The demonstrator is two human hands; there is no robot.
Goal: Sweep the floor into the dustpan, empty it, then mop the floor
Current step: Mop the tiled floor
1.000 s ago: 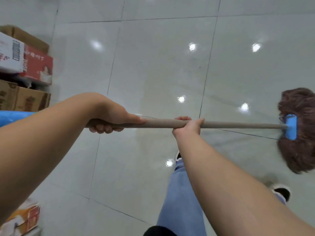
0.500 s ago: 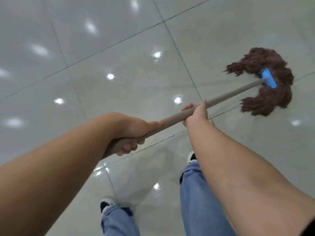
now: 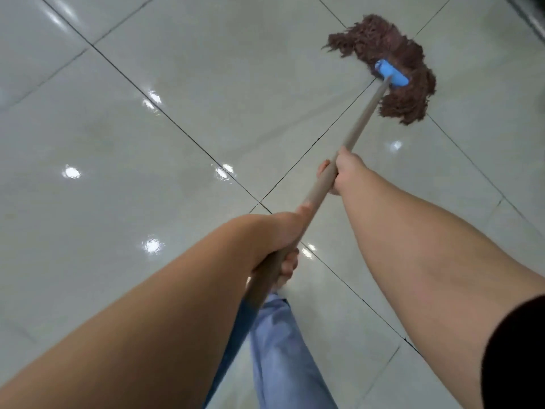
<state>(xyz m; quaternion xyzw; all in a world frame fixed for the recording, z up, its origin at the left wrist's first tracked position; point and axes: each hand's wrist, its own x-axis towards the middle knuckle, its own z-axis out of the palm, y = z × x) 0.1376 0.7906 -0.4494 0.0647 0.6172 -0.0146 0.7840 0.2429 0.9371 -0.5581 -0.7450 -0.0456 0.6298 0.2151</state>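
Observation:
A mop with a brown string head (image 3: pixel 392 63) and a blue clamp (image 3: pixel 390 72) rests on the glossy grey tiled floor (image 3: pixel 147 128) at the upper right. Its tan wooden handle (image 3: pixel 361 116) runs diagonally down toward me. My right hand (image 3: pixel 342 172) grips the handle about midway. My left hand (image 3: pixel 283 231) grips it lower, near the end, with fingers wrapped under. No broom or dustpan is in view.
My leg in blue jeans (image 3: pixel 280 349) stands below the handle. Dark grout lines cross the tiles, and ceiling lights reflect on the floor. A dark edge (image 3: pixel 530 16) shows at the top right corner.
The mop head has swung from my right side to farther ahead, upper right. The view turned away from the cardboard boxes on the left. Both hands keep their grip.

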